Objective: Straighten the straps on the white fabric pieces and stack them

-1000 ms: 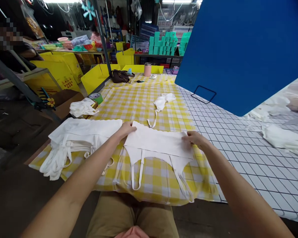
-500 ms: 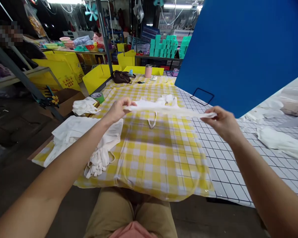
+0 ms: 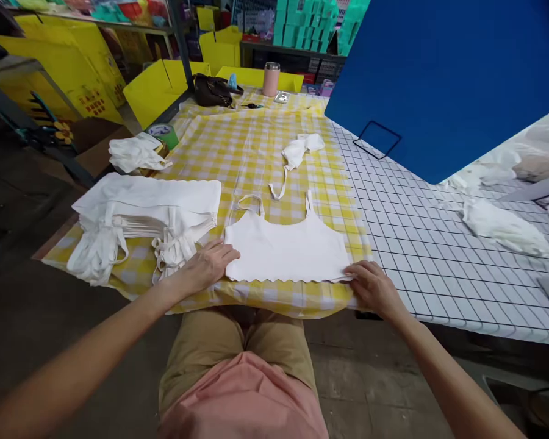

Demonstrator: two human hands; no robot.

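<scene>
A white crop top [image 3: 287, 250] lies flat on the yellow checked tablecloth [image 3: 256, 152], straps pointing away from me and its scalloped hem at the near table edge. My left hand [image 3: 205, 268] rests on the hem's left corner, pinching the cloth. My right hand [image 3: 375, 289] holds the hem's right corner. To the left sits a stack of folded white tops [image 3: 141, 213] with straps hanging off its near side. A crumpled white garment [image 3: 299, 152] lies further back on the cloth.
A blue board [image 3: 439, 79] stands over the white grid-lined mat [image 3: 439, 244] on the right, with loose white garments [image 3: 498, 222] beyond it. A roll of tape [image 3: 162, 133], another white bundle [image 3: 135, 155], a brown bag [image 3: 213, 90] and a pink cup [image 3: 271, 79] sit further back.
Both hands lifted the white top off the table, turned it around in the air, and laid it down flat with the straps pointing away and the hem toward me.
</scene>
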